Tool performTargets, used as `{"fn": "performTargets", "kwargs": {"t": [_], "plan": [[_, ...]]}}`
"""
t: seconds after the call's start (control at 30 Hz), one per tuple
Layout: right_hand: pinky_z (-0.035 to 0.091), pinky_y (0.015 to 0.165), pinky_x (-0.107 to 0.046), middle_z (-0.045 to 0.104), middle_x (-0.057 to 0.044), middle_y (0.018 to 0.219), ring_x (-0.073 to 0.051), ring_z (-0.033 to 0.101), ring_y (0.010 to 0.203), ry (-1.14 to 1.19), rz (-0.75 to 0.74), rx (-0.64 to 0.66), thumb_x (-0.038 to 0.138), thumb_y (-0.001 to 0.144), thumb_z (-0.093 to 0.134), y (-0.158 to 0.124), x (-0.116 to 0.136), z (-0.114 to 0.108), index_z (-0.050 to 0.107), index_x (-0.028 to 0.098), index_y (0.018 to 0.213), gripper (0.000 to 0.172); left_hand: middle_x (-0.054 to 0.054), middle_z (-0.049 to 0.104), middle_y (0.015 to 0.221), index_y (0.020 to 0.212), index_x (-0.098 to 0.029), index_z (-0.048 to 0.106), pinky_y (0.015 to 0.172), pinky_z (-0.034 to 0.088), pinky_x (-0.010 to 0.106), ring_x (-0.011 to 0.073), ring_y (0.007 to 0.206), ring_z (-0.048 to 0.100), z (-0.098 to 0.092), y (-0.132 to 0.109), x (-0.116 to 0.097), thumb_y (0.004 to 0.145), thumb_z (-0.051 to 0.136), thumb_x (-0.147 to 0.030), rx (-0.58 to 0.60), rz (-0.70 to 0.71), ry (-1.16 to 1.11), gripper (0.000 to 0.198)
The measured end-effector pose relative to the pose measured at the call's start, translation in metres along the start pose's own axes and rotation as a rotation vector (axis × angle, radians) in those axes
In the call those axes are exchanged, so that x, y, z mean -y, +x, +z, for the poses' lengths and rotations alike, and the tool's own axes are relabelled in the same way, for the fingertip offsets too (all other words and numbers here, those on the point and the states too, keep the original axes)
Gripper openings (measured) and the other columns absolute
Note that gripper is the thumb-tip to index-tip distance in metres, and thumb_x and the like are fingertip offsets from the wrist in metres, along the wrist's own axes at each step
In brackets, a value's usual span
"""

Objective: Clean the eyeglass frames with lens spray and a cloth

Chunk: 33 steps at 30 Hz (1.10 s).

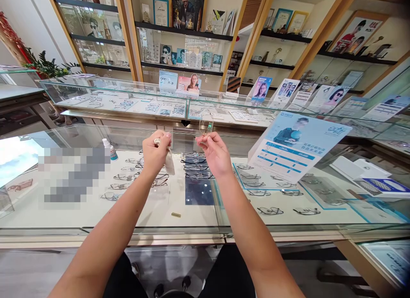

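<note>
My right hand point(214, 151) is raised above the glass counter point(96, 227) and pinches the lower edge of a pair of thin-framed glasses point(206, 123), which stand up from my fingers. My left hand point(156, 151) is closed on a small pale cloth point(168, 161) that hangs down from it. The two hands are about a hand's width apart and do not touch. Below them, inside the case, lie rows of spectacle frames point(197, 165).
A small white spray bottle point(109, 148) stands on the glass to the left. A blue and white leaflet stand point(290, 146) sits at the right. A second glass display counter point(128, 92) runs behind, with wall shelves of pictures beyond. White boxes point(361, 169) lie far right.
</note>
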State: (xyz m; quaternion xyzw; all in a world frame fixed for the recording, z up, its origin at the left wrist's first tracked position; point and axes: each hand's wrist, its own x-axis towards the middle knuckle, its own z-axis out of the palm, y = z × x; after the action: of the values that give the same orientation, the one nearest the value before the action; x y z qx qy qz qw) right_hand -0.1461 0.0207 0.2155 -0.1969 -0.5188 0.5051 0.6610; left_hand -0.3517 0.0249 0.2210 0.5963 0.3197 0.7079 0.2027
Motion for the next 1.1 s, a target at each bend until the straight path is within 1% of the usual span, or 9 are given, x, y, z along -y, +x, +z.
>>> {"fn": "performTargets", "kwargs": {"t": [0.1, 0.2, 0.23, 0.3, 0.37, 0.53, 0.67, 0.93, 1.1], "plan": [[0.056, 0.107, -0.039, 0.074, 0.000, 0.093, -0.021, 0.072, 0.104, -0.035, -0.010, 0.013, 0.052, 0.089, 0.086, -0.001, 0.001, 0.002, 0.073, 0.030, 0.088, 0.026, -0.004, 0.037, 0.055, 0.058, -0.021, 0.042, 0.055, 0.027, 0.031, 0.0116, 0.054, 0.032, -0.001, -0.005, -0.001, 0.102, 0.068, -0.052, -0.008, 0.016, 0.048, 0.060], [0.055, 0.105, -0.041, 0.075, -0.001, 0.091, -0.023, 0.072, 0.102, -0.119, -0.012, 0.026, 0.053, 0.091, 0.083, -0.003, 0.001, 0.004, 0.073, 0.029, 0.088, 0.026, -0.006, 0.047, 0.064, 0.086, -0.022, 0.063, 0.056, 0.033, 0.027, 0.0108, 0.056, 0.038, -0.001, -0.008, 0.001, 0.092, 0.082, -0.049, -0.015, 0.155, 0.183, 0.034], [0.055, 0.104, -0.041, 0.075, -0.001, 0.090, -0.023, 0.072, 0.100, -0.158, -0.017, 0.032, 0.053, 0.092, 0.081, -0.004, 0.002, 0.004, 0.073, 0.029, 0.088, 0.026, -0.005, 0.053, 0.071, 0.104, -0.022, 0.069, 0.057, 0.036, 0.027, 0.0111, 0.058, 0.042, -0.001, -0.009, 0.002, 0.087, 0.087, -0.049, 0.003, 0.193, 0.242, 0.037], [0.055, 0.099, -0.042, 0.074, -0.001, 0.087, -0.023, 0.071, 0.094, -0.238, -0.031, 0.050, 0.054, 0.093, 0.079, -0.005, 0.002, 0.005, 0.072, 0.028, 0.087, 0.027, -0.002, 0.064, 0.085, 0.136, -0.023, 0.066, 0.061, 0.042, 0.027, 0.0130, 0.064, 0.050, -0.001, -0.009, 0.006, 0.081, 0.092, -0.053, 0.044, 0.260, 0.354, 0.068], [0.055, 0.095, -0.041, 0.072, -0.001, 0.084, -0.023, 0.068, 0.088, -0.302, -0.044, 0.071, 0.054, 0.094, 0.077, -0.007, 0.002, 0.007, 0.071, 0.028, 0.085, 0.028, 0.002, 0.068, 0.093, 0.148, -0.023, 0.062, 0.068, 0.049, 0.030, 0.0169, 0.073, 0.058, 0.000, -0.008, 0.011, 0.081, 0.091, -0.056, 0.062, 0.347, 0.437, 0.081], [0.052, 0.091, -0.039, 0.070, -0.001, 0.083, -0.022, 0.065, 0.086, -0.390, -0.085, 0.115, 0.046, 0.098, 0.071, -0.011, 0.003, 0.008, 0.069, 0.027, 0.083, 0.024, 0.002, 0.065, 0.088, 0.142, -0.025, 0.069, 0.077, 0.053, 0.034, 0.0203, 0.079, 0.060, 0.001, -0.006, 0.018, 0.089, 0.087, -0.055, 0.057, 0.552, 0.513, 0.063], [0.048, 0.087, -0.038, 0.070, 0.000, 0.082, -0.021, 0.063, 0.083, -0.461, -0.123, 0.129, 0.036, 0.101, 0.066, -0.013, 0.003, 0.007, 0.069, 0.026, 0.083, 0.020, 0.006, 0.069, 0.104, 0.145, -0.027, 0.069, 0.079, 0.055, 0.034, 0.0216, 0.088, 0.065, 0.000, -0.007, 0.018, 0.089, 0.090, -0.056, 0.029, 0.630, 0.508, 0.066], [0.047, 0.084, -0.038, 0.070, -0.001, 0.079, -0.021, 0.061, 0.080, -0.558, -0.153, 0.126, 0.037, 0.099, 0.065, -0.012, 0.009, 0.008, 0.068, 0.026, 0.078, 0.024, 0.013, 0.074, 0.128, 0.134, -0.027, 0.072, 0.094, 0.062, 0.041, 0.0295, 0.115, 0.073, -0.002, -0.008, 0.016, 0.088, 0.088, -0.063, 0.081, 0.535, 0.539, 0.061], [0.045, 0.082, -0.039, 0.071, 0.000, 0.078, -0.021, 0.061, 0.078, -0.594, -0.185, 0.127, 0.036, 0.098, 0.064, -0.013, 0.011, 0.008, 0.069, 0.026, 0.077, 0.024, 0.014, 0.076, 0.137, 0.134, -0.027, 0.072, 0.102, 0.064, 0.043, 0.0309, 0.124, 0.076, 0.000, -0.010, 0.013, 0.090, 0.087, -0.063, 0.081, 0.572, 0.494, 0.059]]}}
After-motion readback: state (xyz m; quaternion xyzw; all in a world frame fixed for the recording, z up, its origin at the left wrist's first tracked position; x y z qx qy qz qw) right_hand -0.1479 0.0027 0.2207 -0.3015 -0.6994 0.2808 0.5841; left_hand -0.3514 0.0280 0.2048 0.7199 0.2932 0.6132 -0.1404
